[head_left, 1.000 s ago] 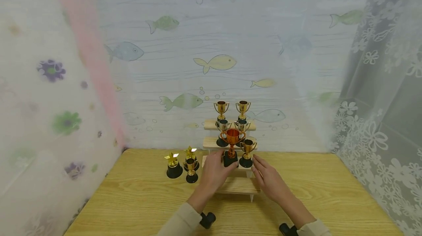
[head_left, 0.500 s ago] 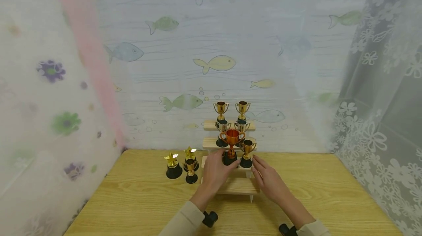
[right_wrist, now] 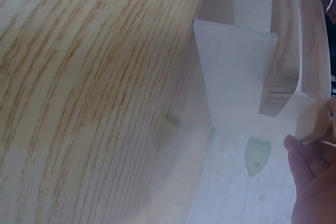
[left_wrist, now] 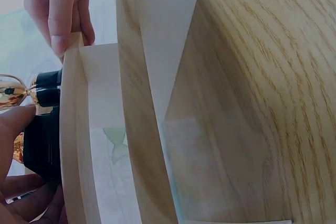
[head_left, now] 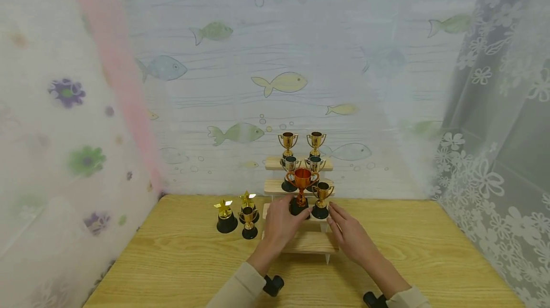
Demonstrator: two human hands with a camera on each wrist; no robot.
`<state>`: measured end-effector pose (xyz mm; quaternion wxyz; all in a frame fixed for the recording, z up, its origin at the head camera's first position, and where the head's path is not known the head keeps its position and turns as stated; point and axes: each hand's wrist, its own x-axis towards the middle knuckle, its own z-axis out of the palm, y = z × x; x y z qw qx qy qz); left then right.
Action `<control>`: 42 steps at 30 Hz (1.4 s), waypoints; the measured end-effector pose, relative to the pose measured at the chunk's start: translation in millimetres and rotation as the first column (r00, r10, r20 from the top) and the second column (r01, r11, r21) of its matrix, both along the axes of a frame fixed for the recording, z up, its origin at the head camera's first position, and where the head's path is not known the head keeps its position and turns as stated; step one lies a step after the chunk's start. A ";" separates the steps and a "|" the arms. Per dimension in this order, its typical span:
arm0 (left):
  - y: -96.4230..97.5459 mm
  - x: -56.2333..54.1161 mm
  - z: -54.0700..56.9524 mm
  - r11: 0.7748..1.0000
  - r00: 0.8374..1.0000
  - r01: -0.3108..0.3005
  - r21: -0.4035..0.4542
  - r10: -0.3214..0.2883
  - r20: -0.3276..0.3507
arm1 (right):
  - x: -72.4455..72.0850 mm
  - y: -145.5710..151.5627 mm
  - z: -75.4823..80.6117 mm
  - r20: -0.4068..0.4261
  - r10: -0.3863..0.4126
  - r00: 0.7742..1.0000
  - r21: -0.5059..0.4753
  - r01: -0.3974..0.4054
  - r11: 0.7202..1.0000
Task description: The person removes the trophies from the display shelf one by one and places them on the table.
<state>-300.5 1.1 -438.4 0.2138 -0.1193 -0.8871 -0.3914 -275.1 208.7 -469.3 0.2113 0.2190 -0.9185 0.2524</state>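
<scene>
A copper-red trophy cup [head_left: 302, 179] stands upright in front, on the second-lowest step of a wooden tiered stand [head_left: 305, 241]. My left hand [head_left: 279, 222] grips its black base between thumb and fingers. In the left wrist view that base [left_wrist: 43, 145] sits right against the step. Beside it on the same step is a small gold trophy cup [head_left: 322, 196]. My right hand [head_left: 352, 236] rests with fairly straight fingers at this step's right end, close to the gold cup's base. The right wrist view shows its fingertips [right_wrist: 300, 163] touching the wood; part of this hand is cut off.
Two silver cups [head_left: 290, 165] and two gold cups [head_left: 288, 141] occupy the higher steps. Left of the stand, two star trophies [head_left: 226, 217] and a gold cup [head_left: 248, 222] stand on the wooden table [head_left: 172, 260]. Fish-patterned curtain [head_left: 275, 40] hangs behind.
The copper-red trophy has shifted very slightly left with my left hand still around its base. My right hand stays at the step's end.
</scene>
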 end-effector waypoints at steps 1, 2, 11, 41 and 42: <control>-0.3 0.3 0.4 1.000 1.000 0.000 -0.001 0.000 -0.001 | 0.0 0.0 0.2 -0.001 0.000 1.000 -0.001 0.000 1.000; -0.7 0.4 1.0 1.000 1.000 0.002 -0.003 -0.002 -0.004 | 0.0 0.0 0.4 -0.002 0.000 1.000 -0.001 0.000 1.000; -4.9 4.2 6.7 1.000 1.000 0.019 0.012 -0.018 -0.025 | -0.2 0.4 1.5 0.000 0.001 1.000 0.000 -0.001 1.000; -30.5 20.8 7.6 0.997 0.999 0.052 0.051 -0.051 -0.015 | 0.0 -0.7 1.3 0.011 0.009 1.000 -0.007 -0.009 1.000; -31.3 21.3 7.4 0.997 0.999 0.052 0.053 -0.052 -0.013 | 0.0 -0.6 1.4 0.010 0.010 1.000 -0.007 -0.009 1.000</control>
